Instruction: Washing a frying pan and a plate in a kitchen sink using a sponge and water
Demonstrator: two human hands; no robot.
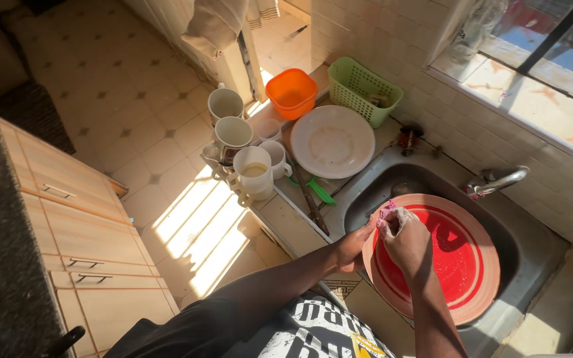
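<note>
— What are the hands doing?

— The left hand (353,246) grips the near rim of a big red basin (462,265) that sits in the sink (392,182). Its fingers curl over the edge, so it is clamped on the basin. The right hand (406,240) is just beside it, over the basin's inner wall, closed around a small pink cloth (386,213) with suds on the knuckles.

— So the hands are close together?

— Nearly touching, yes; the left fingertips reach toward the right hand's thumb side.

— What's beyond them?

— A tap (498,179) pokes out above the far rim of the basin. Further out from the left hand lies a white plate (332,141) on the counter, and past that an orange bowl (291,92) and a green basket (363,89). A cluster of white mugs (243,159) stands off to the left of the plate; the nearest one seems to hold some pale liquid, though the glare makes that hard to judge.

— Anything between the plate and the hands?

— A green-handled utensil (319,191) and a dark, long one (313,202) lie on the counter edge, just beyond the left hand.
</note>
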